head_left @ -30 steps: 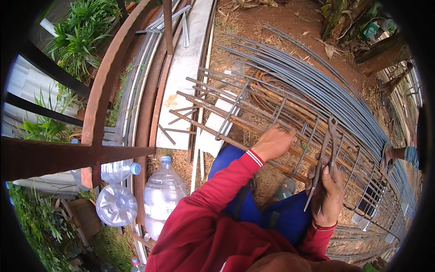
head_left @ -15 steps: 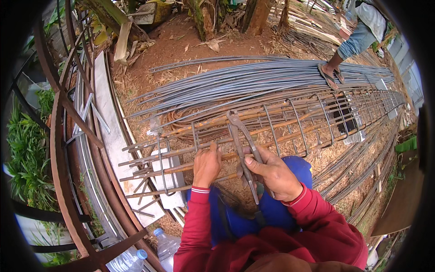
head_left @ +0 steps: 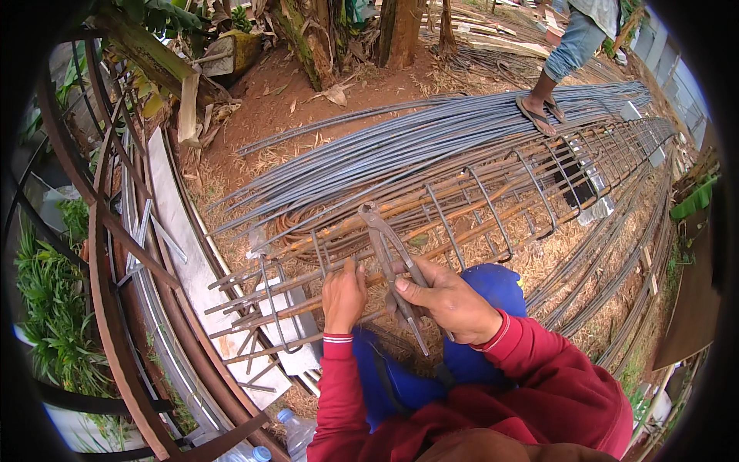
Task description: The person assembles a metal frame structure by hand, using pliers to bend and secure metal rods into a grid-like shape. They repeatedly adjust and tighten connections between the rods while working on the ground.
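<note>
A long cage of rusty rebar (head_left: 469, 206) with square stirrups stretches in front of me, from the near left to the far right. My left hand (head_left: 344, 296) is closed around one of its bars near the left end; the fingertips are partly hidden. In my right hand (head_left: 454, 302) I grip steel end-cutting pincers (head_left: 382, 242) by their handles. Their head points up and away, over the cage's bars, and the handles stand a little apart. I cannot tell whether the jaws touch any wire.
Loose grey rebar (head_left: 362, 146) lies beyond the cage, where a person in sandals (head_left: 535, 115) stands. A curved rusty metal frame (head_left: 104, 308) rises at left. Plastic bottles (head_left: 296, 431) sit near my left arm. More rods (head_left: 608, 285) lie at right.
The view has turned slightly, so the cage and surroundings appear shifted. My hands keep nearly the same hold on the bar and the pincers.
</note>
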Available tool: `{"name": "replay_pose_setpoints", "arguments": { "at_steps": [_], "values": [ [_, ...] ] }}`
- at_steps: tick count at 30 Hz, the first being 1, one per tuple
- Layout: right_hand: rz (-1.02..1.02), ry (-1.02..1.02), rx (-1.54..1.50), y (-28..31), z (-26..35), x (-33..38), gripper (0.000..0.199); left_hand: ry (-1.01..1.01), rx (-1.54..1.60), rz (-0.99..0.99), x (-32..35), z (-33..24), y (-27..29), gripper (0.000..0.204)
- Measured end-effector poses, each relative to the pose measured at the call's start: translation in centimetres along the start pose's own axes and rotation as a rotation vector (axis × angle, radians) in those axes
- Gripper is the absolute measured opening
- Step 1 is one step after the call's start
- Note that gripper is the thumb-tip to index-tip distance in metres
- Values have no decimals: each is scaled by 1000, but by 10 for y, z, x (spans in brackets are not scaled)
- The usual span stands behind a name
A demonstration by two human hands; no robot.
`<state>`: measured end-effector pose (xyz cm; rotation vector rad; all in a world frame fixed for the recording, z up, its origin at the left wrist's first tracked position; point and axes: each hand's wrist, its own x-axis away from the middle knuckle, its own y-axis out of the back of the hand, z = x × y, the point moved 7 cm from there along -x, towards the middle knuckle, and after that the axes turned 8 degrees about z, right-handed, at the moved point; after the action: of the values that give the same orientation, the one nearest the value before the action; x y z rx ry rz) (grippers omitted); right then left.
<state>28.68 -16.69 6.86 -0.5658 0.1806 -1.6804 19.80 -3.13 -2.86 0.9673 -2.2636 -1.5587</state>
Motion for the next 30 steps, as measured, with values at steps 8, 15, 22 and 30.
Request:
{"name": "replay_pose_setpoints", "arguments": {
  "at_steps": [8,15,22,30],
  "values": [
    [17,54,-4,0,1,-1,26,50,25,47,0,2,-2,20],
    [35,76,-17,-2,2,0,24,36,32,57,0,2,-2,19],
    [37,79,-37,-4,1,0,22,56,27,95,0,8,-9,21],
    [30,84,-54,-4,2,2,20,57,24,127,0,13,-15,28]
  ]
}}
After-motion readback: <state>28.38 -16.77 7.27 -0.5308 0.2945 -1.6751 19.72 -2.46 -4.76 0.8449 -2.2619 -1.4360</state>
